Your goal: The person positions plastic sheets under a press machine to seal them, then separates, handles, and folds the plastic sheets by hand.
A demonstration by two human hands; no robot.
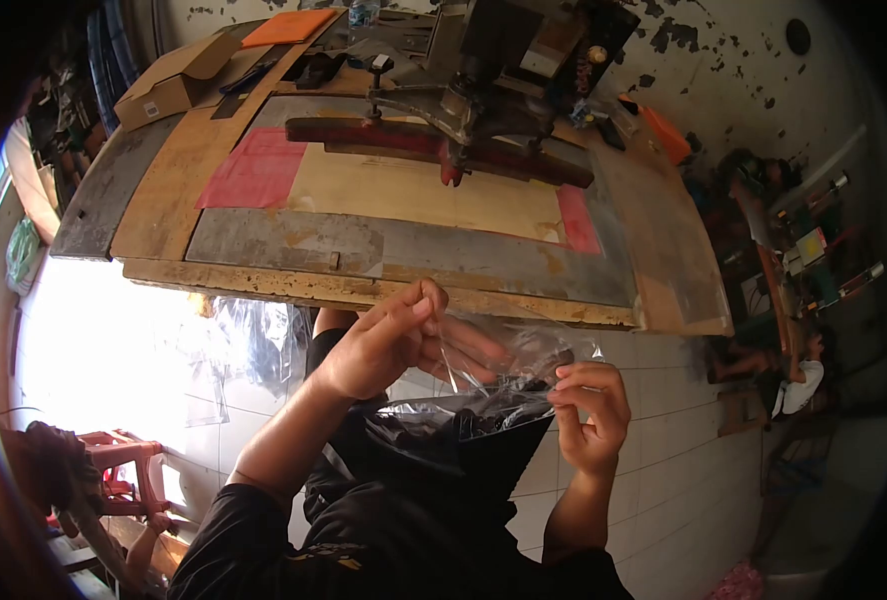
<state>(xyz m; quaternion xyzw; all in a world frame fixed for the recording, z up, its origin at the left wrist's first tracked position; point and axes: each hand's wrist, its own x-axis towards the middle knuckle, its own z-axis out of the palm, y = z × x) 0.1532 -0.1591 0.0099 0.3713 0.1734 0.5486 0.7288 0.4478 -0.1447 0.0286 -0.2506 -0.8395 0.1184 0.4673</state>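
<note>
A clear plastic film [533, 350], perhaps a bag, is stretched between my two hands in front of the worktable's edge. My left hand [378, 345] pinches its left side between thumb and forefinger, with the other fingers behind the film. At the opposite side, my right hand [593, 410] grips the film's edge with thumb and fingertips. More clear plastic [463, 410] lies over my lap below the hands. Glare on the film hides its exact outline.
The worktable [413, 285] bears a press with a red bar [363, 134] above a yellow sheet [413, 195] edged with pink pieces. A cardboard box [178, 80] sits at the back left. People [798, 385] are at the right; another person [128, 540] is at the lower left.
</note>
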